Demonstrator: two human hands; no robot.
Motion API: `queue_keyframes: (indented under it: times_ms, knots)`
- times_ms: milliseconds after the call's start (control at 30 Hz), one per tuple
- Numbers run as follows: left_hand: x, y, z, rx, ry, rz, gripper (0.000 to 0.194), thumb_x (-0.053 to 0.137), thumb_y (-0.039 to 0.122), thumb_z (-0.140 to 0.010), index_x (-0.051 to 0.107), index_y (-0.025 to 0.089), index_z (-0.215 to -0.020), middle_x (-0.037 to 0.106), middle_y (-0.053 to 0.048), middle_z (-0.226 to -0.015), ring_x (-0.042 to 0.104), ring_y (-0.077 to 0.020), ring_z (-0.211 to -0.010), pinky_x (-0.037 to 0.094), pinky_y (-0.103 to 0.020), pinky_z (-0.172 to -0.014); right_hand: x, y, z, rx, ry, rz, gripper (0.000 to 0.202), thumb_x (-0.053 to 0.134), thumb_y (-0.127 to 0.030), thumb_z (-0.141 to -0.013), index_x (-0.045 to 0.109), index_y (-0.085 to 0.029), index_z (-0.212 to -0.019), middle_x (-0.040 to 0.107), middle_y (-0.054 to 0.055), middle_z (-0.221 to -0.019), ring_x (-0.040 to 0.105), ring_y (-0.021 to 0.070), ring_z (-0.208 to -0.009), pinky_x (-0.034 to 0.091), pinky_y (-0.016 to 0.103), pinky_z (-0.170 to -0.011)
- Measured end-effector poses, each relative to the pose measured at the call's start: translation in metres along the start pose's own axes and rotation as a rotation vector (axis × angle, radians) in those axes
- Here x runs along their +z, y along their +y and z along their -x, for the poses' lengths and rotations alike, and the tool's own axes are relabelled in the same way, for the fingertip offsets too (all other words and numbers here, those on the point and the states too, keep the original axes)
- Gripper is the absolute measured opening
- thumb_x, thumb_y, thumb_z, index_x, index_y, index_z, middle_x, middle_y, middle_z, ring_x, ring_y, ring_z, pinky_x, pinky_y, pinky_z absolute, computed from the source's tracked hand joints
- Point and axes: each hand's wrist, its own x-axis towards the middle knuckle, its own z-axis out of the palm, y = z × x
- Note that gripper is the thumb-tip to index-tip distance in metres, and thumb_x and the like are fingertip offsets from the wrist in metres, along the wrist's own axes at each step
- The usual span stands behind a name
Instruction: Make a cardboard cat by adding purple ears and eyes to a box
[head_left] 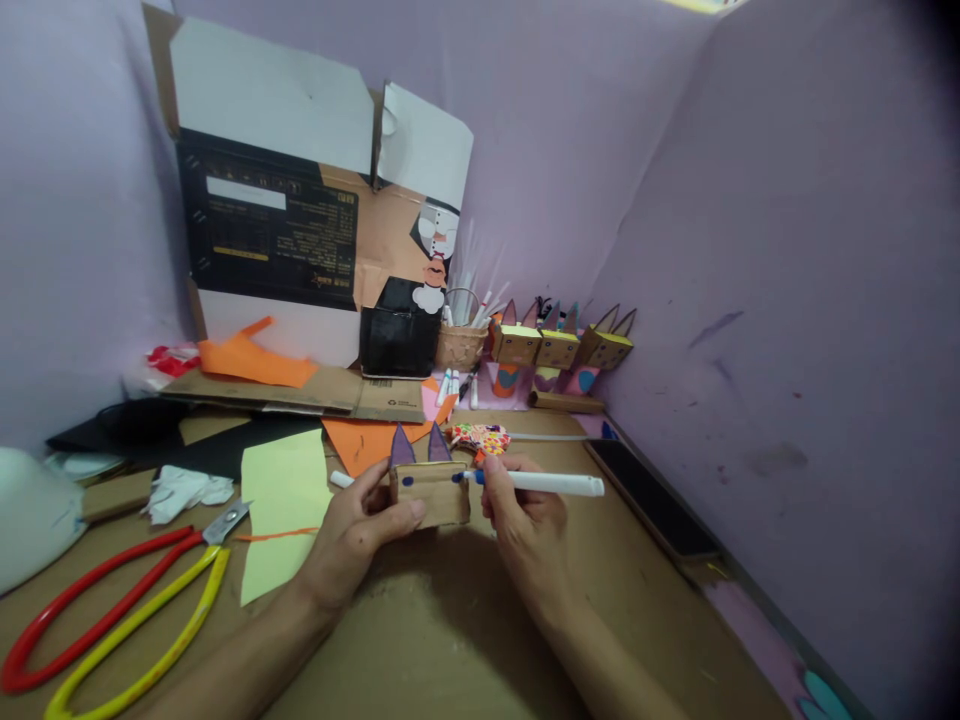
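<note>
Red-and-yellow scissors (217, 526) lie nearest on the left of the counter (637, 600), handles toward the head camera I am running from a distance. Beyond them, the person's left hand (356, 535) has its grip closed on a small cardboard head (431, 495), thumb across the front, keeping it upright at the middle of the counter. The right hand (529, 525) grasps a white marker (555, 484), its blue tip aimed at the right of 2 dark spots on the cardboard; from my post I cannot tell whether tip and surface touch. 2 purple pointed ears rise from the head's top edge. Pale green paper (281, 500) lies left of the left hand, with crumpled white tissue (187, 492) farther left, while a dark phone-like slab (652, 498) rests by the wall at right. Just behind the head I see orange paper (352, 440) and a bright patterned object (480, 438). At the back, 3 finished-looking eared figures (517, 345) stand in a row, right of a woven-looking basket (461, 348) filled with white sticks and pens. A flattened carton (274, 230), black, white and brown, leans against the lilac wall.
</note>
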Motion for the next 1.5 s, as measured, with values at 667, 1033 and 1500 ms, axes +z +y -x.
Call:
queue_keyframes:
  times_ms: [667, 1033, 1500]
  knots:
    - [-0.0003, 0.0006, 0.0003, 0.014, -0.011, -0.028, 0.049, 0.072, 0.031, -0.061, 0.061, 0.014, -0.106, 0.071, -0.012, -0.098, 0.063, -0.0325, -0.097, 0.05, -0.038, -0.079, 0.0036, -0.0002, 0.003, -0.022, -0.038, -0.061, 0.028, 0.051, -0.037, -0.086, 0.057, -0.018, -0.066, 0.047, -0.004, -0.051, 0.045, 0.0106, -0.046, 0.035, 0.023, -0.047]
    - [0.0002, 0.0005, 0.0003, 0.004, -0.001, -0.011, 0.049, 0.073, 0.031, -0.061, 0.062, 0.015, -0.106, 0.071, -0.011, -0.097, 0.064, -0.0313, -0.095, 0.05, -0.036, -0.078, 0.0039, -0.0009, 0.004, -0.016, -0.044, -0.048, 0.03, 0.051, -0.037, -0.085, 0.057, -0.018, -0.063, 0.05, -0.002, -0.052, 0.048, 0.0125, -0.05, 0.035, 0.024, -0.048]
    - [-0.0002, -0.0004, -0.0006, -0.008, 0.013, 0.004, 0.054, 0.074, 0.031, -0.06, 0.058, 0.014, -0.109, 0.07, -0.012, -0.099, 0.063, -0.0321, -0.096, 0.049, -0.039, -0.081, 0.0005, -0.0005, 0.0036, -0.006, -0.043, -0.011, 0.03, 0.051, -0.038, -0.085, 0.057, -0.018, -0.064, 0.048, -0.003, -0.051, 0.044, 0.0108, -0.046, 0.034, 0.023, -0.045]
